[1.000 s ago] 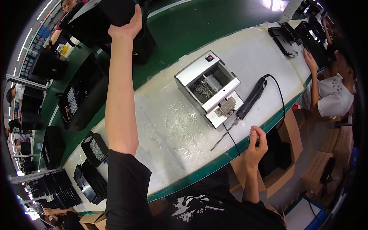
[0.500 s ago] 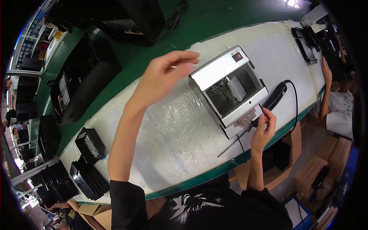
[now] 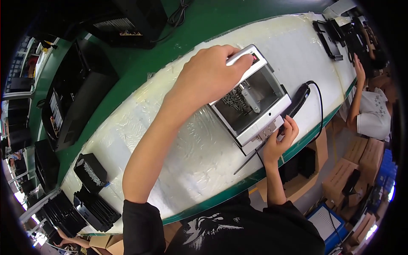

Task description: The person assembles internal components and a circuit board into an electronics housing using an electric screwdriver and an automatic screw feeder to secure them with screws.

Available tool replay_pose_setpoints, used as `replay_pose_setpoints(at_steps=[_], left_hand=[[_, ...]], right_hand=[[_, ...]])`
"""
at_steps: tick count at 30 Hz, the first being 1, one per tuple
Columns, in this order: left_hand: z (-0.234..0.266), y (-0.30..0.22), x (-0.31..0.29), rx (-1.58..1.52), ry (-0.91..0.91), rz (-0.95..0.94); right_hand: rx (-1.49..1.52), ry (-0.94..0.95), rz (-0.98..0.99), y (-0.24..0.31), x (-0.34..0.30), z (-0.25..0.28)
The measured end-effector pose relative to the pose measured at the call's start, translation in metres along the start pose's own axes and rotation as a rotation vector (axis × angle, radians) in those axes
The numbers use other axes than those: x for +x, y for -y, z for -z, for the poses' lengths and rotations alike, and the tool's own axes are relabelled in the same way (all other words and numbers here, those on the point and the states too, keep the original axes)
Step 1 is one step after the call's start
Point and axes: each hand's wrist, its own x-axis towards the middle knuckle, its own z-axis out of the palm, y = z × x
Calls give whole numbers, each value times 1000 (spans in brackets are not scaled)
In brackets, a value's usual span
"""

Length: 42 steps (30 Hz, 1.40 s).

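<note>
A silver and black screw feeder (image 3: 259, 123) stands on the bench with loose screws (image 3: 233, 101) in its open hopper. My left hand (image 3: 212, 74) lies over its far top corner, fingers curled round the edge and thumb at the red-lit rocker switch (image 3: 255, 58). Much of the top plate is hidden under that hand. By the feeder's near right corner, my right hand (image 3: 280, 142) is closed round the front part of a black electric screwdriver (image 3: 299, 100). Its long thin bit (image 3: 246, 162) points toward the near left, and its cord loops off the rear end.
A plastic-covered white mat (image 3: 170, 170) covers the green bench. On the left are a black box of screws (image 3: 91, 172) and stacked black parts (image 3: 95, 208). Large black housings (image 3: 76, 93) stand beyond. Another person's hand (image 3: 359, 70) is at far right; a cardboard box (image 3: 316, 174) sits below the bench edge.
My left hand has moved right and come down onto the feeder's top at the switch. The right hand keeps hold of the screwdriver. The view has shifted slightly.
</note>
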Motion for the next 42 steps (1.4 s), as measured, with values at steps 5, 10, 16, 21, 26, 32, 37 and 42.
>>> replay_pose_setpoints(at_steps=[5, 10, 16, 21, 26, 32, 37, 42], left_hand=[[0, -10, -1, 113, 47, 91], [0, 2, 4, 15, 27, -1], [-6, 10, -1, -17, -65, -31], [-3, 7, -7, -14, -76, -97], [4, 18, -12, 142, -168, -698], [1, -10, -2, 723, -14, -1105], [-29, -5, 6, 1084, -19, -1218], [-34, -5, 8, 1221, -37, -1239]], right_hand=[[9, -11, -4, 1, 2, 0], [4, -5, -3, 1, 2, 0], [78, 25, -112, 3, 0, 2], [82, 14, -115, 4, 0, 1], [92, 13, -126, 3, -1, 1], [80, 9, -114, 0, 0, 3], [88, -2, -127, 1, -1, 0], [94, -17, -121, 0, -2, 0]])
